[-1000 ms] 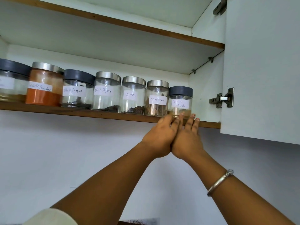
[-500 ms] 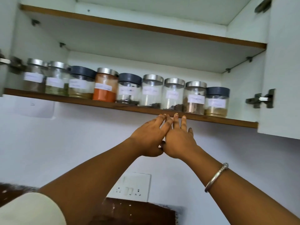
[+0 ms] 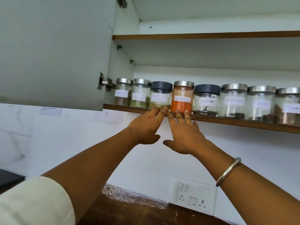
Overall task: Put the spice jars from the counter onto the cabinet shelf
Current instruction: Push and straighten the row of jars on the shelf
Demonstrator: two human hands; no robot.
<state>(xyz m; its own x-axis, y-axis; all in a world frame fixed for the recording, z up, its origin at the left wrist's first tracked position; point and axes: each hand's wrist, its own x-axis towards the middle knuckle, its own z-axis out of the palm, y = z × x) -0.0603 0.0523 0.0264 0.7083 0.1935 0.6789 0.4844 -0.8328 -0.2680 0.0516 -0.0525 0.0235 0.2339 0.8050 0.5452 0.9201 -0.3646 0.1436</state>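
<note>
Head view, round glass jars [image 3: 183,99], wooden shelf [image 3: 243,123]

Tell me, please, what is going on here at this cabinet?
A person reaches up with both bare hands to the lower shelf, where eight spice jars in view stand in a row. The left hand holds straight fingers at the foot of the yellowish dark-lidded jar, and the right hand does likewise at the orange-filled jar. Neither hand has a grip on a jar. Whether the fingertips touch the glass I cannot tell.
</note>
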